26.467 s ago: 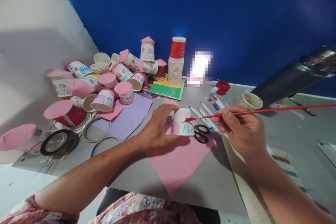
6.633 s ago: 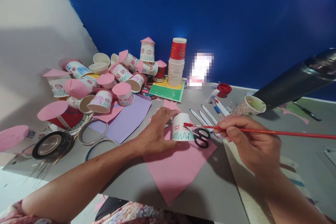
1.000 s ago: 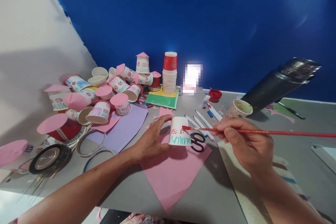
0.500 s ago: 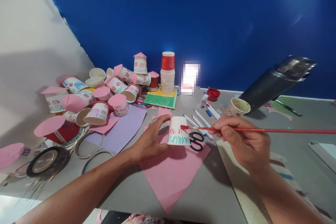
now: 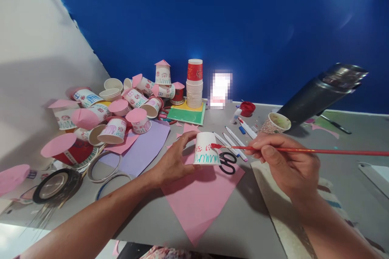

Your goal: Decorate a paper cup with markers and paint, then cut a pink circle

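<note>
My left hand [image 5: 174, 160] grips an upside-down white paper cup [image 5: 206, 147] by its left side, above a pink paper sheet [image 5: 197, 198]. Green zigzag strokes run round the cup's lower part, with red dabs above them. My right hand [image 5: 287, 164] pinches a long red paintbrush [image 5: 319, 151] between thumb and fingers. The brush's red tip touches the cup's right side. Black scissor handles [image 5: 227, 163] lie just right of the cup, beside several white markers [image 5: 234, 137].
Decorated cups with pink paper tops [image 5: 112, 130] pile up at the left, near tape rolls [image 5: 50, 186]. A cup stack [image 5: 194, 89] stands at the back. Red paint pot [image 5: 247, 109], patterned cup [image 5: 276, 123] and black cylinder [image 5: 316, 93] are at the right.
The cup has risen slightly and its painted side has turned a little. My right hand has shifted slightly right, and the brush tip now sits nearer the cup's right edge.
</note>
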### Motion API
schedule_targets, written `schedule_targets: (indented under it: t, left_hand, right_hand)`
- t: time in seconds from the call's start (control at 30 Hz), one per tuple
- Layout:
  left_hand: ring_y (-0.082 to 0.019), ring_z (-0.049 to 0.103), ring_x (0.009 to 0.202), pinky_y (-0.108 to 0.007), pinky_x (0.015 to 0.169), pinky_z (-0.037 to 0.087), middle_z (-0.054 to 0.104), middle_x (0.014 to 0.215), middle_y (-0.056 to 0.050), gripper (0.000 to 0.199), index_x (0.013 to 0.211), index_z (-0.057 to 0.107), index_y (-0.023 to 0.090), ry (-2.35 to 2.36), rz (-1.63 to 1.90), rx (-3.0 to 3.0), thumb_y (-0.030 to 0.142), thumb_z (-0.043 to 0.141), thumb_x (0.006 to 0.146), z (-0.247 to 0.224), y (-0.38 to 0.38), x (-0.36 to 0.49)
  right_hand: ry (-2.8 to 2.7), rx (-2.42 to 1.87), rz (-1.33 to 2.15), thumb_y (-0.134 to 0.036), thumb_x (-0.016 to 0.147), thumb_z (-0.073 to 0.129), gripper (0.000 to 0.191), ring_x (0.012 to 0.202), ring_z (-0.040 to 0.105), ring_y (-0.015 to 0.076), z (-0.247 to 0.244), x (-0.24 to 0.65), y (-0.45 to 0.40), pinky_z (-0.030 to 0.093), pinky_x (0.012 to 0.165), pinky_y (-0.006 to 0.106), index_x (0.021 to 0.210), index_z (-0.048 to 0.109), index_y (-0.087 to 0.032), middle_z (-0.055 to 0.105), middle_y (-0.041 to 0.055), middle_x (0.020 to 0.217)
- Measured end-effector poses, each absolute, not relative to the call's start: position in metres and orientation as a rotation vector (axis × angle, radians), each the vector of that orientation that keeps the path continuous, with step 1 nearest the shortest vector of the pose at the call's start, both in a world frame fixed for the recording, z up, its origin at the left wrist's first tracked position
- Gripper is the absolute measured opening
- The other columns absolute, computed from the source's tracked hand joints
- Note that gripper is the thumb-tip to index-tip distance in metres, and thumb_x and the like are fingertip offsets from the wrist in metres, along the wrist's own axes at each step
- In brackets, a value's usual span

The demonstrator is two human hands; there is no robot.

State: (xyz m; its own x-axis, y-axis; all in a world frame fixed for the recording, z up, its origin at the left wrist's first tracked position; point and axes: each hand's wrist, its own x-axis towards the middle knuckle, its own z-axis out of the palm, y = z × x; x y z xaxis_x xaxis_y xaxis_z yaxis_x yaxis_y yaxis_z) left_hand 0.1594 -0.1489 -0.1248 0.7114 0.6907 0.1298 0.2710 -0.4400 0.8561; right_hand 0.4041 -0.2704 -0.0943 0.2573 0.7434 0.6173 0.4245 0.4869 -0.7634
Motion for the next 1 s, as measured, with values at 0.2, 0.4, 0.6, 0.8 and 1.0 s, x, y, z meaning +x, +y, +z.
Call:
schedule_targets:
  t: [0.2, 0.4, 0.6, 0.8, 1.0]
  left_hand:
    - [-0.031, 0.054, 0.141, -0.051, 0.119, 0.045, 0.058, 0.147, -0.011, 0.076, 0.141, 0.046, 0.027, 0.739, 0.604, 2.014, 0.020, 0.080, 0.074, -0.1256, -0.1480, 0.1590]
    - [-0.029, 0.054, 0.141, -0.048, 0.119, 0.045, 0.057, 0.147, -0.010, 0.077, 0.141, 0.045, 0.028, 0.744, 0.600, 2.018, 0.018, 0.080, 0.073, -0.1254, -0.1479, 0.1583]
    - [-0.030, 0.055, 0.140, -0.049, 0.118, 0.047, 0.059, 0.146, -0.010, 0.076, 0.140, 0.046, 0.028, 0.733, 0.615, 2.020, 0.018, 0.078, 0.072, -0.1236, -0.1486, 0.1589]
    - [-0.031, 0.055, 0.140, -0.051, 0.118, 0.047, 0.058, 0.146, -0.010, 0.075, 0.140, 0.046, 0.028, 0.752, 0.609, 2.022, 0.019, 0.079, 0.074, -0.1237, -0.1495, 0.1580]
    - [-0.029, 0.054, 0.141, -0.047, 0.119, 0.046, 0.057, 0.147, -0.009, 0.077, 0.141, 0.045, 0.028, 0.745, 0.598, 2.019, 0.017, 0.078, 0.073, -0.1243, -0.1491, 0.1582]
  right_hand:
    - [-1.433, -1.126, 0.286, -0.028, 0.100, 0.062, 0.016, 0.066, 0.070, 0.0198, -0.0928, 0.4029, -0.2720, 0.053, 0.054, 0.032, 0.093, 0.077, -0.028, 0.075, 0.0026, 0.078]
    - [-1.436, -1.117, 0.258, -0.027, 0.101, 0.061, 0.017, 0.068, 0.070, 0.0196, -0.0913, 0.4032, -0.2714, 0.053, 0.055, 0.032, 0.092, 0.076, -0.027, 0.075, 0.0027, 0.077]
    - [-1.447, -1.135, 0.246, -0.031, 0.100, 0.062, 0.017, 0.066, 0.070, 0.0200, -0.0896, 0.4038, -0.2706, 0.052, 0.053, 0.032, 0.091, 0.076, -0.028, 0.075, 0.0031, 0.075]
    - [-1.399, -1.115, 0.233, -0.027, 0.100, 0.063, 0.015, 0.067, 0.070, 0.0197, -0.0938, 0.4048, -0.2715, 0.052, 0.056, 0.032, 0.094, 0.077, -0.027, 0.076, 0.0025, 0.079]
    - [-1.399, -1.166, 0.241, -0.029, 0.100, 0.064, 0.015, 0.069, 0.073, 0.0205, -0.0962, 0.4055, -0.2723, 0.053, 0.055, 0.032, 0.093, 0.077, -0.026, 0.077, 0.0031, 0.081]
